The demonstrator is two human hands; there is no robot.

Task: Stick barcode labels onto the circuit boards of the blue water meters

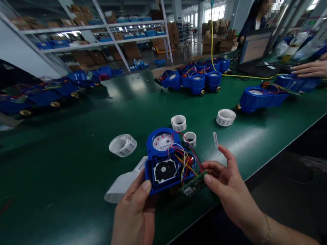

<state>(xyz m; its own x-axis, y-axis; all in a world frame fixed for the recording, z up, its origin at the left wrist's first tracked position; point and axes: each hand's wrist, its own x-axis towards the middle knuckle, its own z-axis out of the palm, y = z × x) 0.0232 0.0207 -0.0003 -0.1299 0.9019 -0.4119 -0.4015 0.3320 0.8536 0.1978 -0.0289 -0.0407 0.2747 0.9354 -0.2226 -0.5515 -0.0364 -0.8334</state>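
Observation:
My left hand (139, 204) grips the near left corner of a blue water meter (150, 158), thumb on its rim. The meter has a round dial at the far end and an uncovered compartment with a black part inside. Red, yellow, white and black wires run from it to a green circuit board (195, 183). Between thumb and fingers, my right hand (227, 180) pinches that board by its right end. A small white barcode label (215, 140) sticks to the tip of my raised right index finger. Another label is on the board's face.
Rolls of barcode labels (123, 145) lie around the meter, with a loose strip of backing paper (122, 185) at left. More blue meters (196, 83) stand farther back. A co-worker's hand (310, 69) rests on meters at right, near a laptop (257, 51).

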